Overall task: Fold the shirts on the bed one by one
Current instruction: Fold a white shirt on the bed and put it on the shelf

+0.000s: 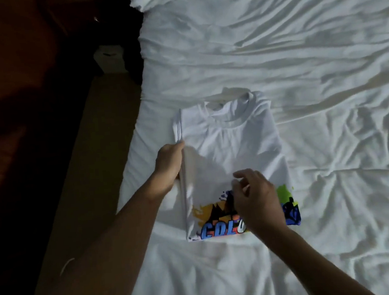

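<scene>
One shirt (231, 144), soft and light, lies folded near the left edge of the bed (322, 65). The left hand (170, 163) holds its folded left side. The right hand (256, 198) is over the print (210, 229), fingers loosely bent and empty. I think it is best taken by the thick folded edges.

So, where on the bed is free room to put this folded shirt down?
The widest bare sheet lies right of the shirt, up to the frame's edge. Another free patch lies beyond its collar. Crowded: the narrow strip between the shirt and the bed's left edge, where the left hand grips the fold; the right hand hovers over the print.
</scene>
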The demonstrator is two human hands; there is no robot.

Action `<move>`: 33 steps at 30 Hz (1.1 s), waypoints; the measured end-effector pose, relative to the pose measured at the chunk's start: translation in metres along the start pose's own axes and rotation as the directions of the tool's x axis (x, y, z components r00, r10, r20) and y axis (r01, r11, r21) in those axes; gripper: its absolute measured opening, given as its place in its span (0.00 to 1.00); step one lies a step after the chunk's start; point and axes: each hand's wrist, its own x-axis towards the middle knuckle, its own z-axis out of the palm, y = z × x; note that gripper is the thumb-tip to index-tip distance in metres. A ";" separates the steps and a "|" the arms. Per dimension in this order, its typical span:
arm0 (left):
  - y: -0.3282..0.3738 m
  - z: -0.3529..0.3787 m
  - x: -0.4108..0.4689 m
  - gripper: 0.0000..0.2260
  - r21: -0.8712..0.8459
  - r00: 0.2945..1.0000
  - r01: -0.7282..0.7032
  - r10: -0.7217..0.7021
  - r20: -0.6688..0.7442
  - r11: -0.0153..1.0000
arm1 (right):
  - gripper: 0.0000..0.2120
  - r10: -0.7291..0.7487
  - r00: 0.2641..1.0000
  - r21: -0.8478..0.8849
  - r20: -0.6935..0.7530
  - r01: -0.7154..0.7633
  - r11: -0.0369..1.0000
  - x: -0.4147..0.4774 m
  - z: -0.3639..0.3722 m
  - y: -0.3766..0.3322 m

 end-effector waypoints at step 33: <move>-0.175 0.000 -0.176 0.18 0.493 0.980 -0.029 0.121 -0.157 0.869 | 0.21 0.533 0.846 0.127 0.010 -0.530 0.838 -0.126 -0.054 0.084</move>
